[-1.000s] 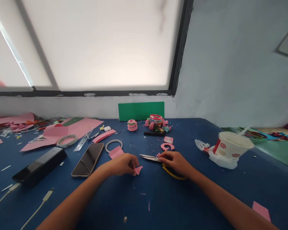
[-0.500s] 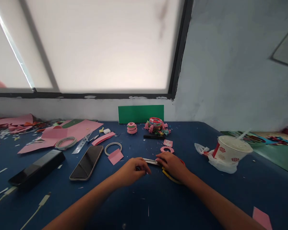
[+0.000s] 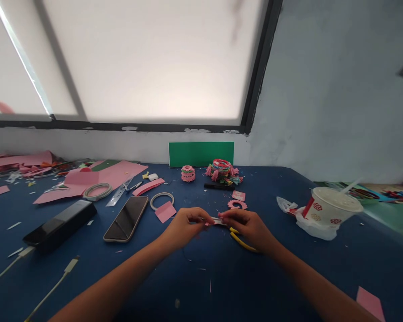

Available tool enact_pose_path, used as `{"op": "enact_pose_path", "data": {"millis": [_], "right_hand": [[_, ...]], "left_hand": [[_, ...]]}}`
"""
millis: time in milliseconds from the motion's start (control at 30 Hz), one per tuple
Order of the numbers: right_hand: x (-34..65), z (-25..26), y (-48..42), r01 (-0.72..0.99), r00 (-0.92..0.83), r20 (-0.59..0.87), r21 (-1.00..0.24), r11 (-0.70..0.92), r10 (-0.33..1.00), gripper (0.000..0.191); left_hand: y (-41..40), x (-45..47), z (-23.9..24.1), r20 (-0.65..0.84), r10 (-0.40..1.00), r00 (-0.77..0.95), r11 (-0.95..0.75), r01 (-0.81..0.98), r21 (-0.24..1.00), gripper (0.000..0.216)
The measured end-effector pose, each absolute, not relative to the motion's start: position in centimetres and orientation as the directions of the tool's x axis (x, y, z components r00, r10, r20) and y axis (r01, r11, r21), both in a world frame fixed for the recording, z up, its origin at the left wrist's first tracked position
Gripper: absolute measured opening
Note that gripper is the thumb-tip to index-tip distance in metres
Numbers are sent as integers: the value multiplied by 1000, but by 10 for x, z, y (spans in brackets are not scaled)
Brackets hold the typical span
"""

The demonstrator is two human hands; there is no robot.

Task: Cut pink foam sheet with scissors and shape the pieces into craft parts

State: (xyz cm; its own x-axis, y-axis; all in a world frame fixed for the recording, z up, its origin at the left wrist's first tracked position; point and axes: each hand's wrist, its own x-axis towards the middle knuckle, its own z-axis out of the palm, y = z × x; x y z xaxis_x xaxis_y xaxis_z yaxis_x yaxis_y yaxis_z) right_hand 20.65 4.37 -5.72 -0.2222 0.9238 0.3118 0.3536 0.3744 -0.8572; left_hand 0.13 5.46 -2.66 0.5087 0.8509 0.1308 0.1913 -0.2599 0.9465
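Observation:
My left hand (image 3: 187, 227) is closed in a pinch, with a small bit of pink paper (image 3: 207, 223) at its fingertips. Facing it, my right hand (image 3: 249, 227) pinches another small pink paper bit (image 3: 220, 215). Whether the two bits are one piece I cannot tell. Under and beside the right hand lie scissors with yellow handles (image 3: 243, 243), their blades pointing left between the hands. Just beyond the right hand is a pink paper ring with a zigzag edge (image 3: 237, 204), and behind it a small pink square (image 3: 238, 195).
Left of my hands lie a phone (image 3: 126, 219), a black box-like device (image 3: 60, 223), tape rolls (image 3: 162, 195) and pink sheets (image 3: 121, 173). Stacked paper rings (image 3: 188, 173) and a colourful paper piece (image 3: 222, 171) stand at the back. A lidded cup (image 3: 336, 208) stands right.
My left hand has risen slightly and now holds a pink bit at its fingertips. The right fingers have lifted off the scissors with a pink bit. The whole view has shifted slightly.

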Motion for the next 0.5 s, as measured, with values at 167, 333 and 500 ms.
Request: {"op": "enact_pose_path", "data": {"millis": [167, 333, 500], "right_hand": [[202, -51, 32, 99, -212, 233, -961, 258, 949, 29], [202, -44, 25, 90, -145, 270, -954, 285, 952, 19], [200, -39, 19, 53, -166, 273, -957, 285, 948, 15]], "left_hand": [[50, 1, -20, 222, 888, 403, -326, 209, 922, 12], [45, 2, -18, 411, 820, 400, -505, 166, 847, 10], [42, 3, -20, 323, 819, 474, -423, 118, 898, 10]]}}
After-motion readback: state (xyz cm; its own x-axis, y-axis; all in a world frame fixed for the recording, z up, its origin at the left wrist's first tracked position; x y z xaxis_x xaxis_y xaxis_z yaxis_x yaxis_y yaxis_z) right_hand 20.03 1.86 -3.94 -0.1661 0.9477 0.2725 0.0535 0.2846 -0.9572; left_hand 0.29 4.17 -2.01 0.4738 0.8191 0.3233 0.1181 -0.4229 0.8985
